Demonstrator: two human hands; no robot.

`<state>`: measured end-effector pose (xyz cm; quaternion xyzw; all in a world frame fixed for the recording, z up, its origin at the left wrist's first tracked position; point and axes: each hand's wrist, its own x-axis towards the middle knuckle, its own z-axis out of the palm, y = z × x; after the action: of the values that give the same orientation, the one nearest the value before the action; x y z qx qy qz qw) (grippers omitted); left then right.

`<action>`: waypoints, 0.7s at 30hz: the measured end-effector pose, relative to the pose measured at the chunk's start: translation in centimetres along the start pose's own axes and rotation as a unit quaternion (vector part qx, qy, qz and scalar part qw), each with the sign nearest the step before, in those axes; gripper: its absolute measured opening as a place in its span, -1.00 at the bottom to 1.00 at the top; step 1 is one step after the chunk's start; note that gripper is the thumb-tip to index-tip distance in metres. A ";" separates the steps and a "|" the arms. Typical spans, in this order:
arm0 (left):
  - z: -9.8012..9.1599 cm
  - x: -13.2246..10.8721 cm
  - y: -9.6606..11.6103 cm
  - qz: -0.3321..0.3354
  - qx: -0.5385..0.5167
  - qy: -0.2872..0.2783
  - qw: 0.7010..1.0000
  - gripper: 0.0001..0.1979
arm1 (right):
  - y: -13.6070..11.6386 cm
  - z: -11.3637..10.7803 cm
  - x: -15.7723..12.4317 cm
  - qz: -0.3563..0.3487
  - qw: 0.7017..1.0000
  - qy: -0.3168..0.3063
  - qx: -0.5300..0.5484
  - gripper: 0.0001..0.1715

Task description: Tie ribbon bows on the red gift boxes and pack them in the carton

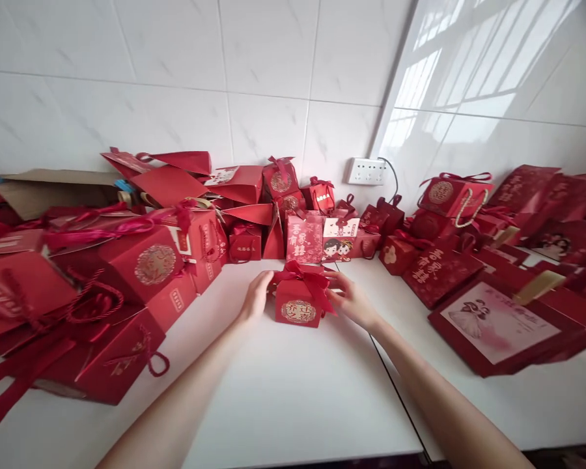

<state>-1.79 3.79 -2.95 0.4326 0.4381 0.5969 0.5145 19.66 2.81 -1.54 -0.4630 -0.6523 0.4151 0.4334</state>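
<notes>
A small red gift box [297, 308] with a gold emblem on its front and a red ribbon bow on top stands upright on the white table [293, 391]. My left hand [256, 294] rests against the box's left side, fingers curled round its upper edge. My right hand [352, 298] is at the box's right side, fingers touching the ribbon near the top. Both forearms reach in from the bottom of the view.
Piles of red gift boxes and bags [127, 273] crowd the left side and the back by the tiled wall. Flat red boxes, one with a bridal picture [502, 320], cover the right. A wall socket [366, 171] sits in the corner.
</notes>
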 end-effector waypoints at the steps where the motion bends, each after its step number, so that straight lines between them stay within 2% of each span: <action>1: -0.1 0.1 0.1 -0.007 0.004 -0.004 1.000 -0.55 | 0.0 0.1 0.1 0.004 0.999 0.042 -0.006 -0.51; 3: -0.5 0.4 0.4 -0.014 0.017 -0.003 1.000 -0.51 | -0.2 0.2 0.0 0.007 0.996 0.087 -0.005 -0.52; 5: -0.8 0.5 0.9 -0.011 0.034 -0.004 0.999 -0.50 | -0.7 0.2 -0.4 -0.002 0.993 0.114 -0.009 -0.45; 8: -1.0 0.1 1.7 -0.004 0.065 -0.036 0.997 -0.56 | -1.9 0.0 -1.2 -0.049 0.988 0.133 -0.055 -0.39; 10: -0.7 -0.4 2.2 0.000 0.085 -0.061 0.995 -0.60 | -2.7 0.0 -1.7 -0.063 0.988 0.098 -0.101 -0.41; 14: -0.1 -1.3 2.9 0.000 0.116 -0.105 0.988 -0.61 | -3.4 0.2 -1.9 -0.020 0.990 0.024 -0.137 -0.46; 18: 0.1 -1.6 3.6 -0.007 0.149 -0.157 0.976 -0.58 | -3.2 0.1 -1.6 0.014 0.999 -0.029 -0.033 -0.50; 21: -0.1 -1.6 4.2 -0.011 0.163 -0.185 0.969 -0.57 | -3.2 0.0 -1.5 0.014 1.000 -0.017 0.019 -0.49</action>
<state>-2.73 1.79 1.02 0.6086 0.4310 0.4212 0.5161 19.15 0.60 1.20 -0.4569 -0.6452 0.4410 0.4249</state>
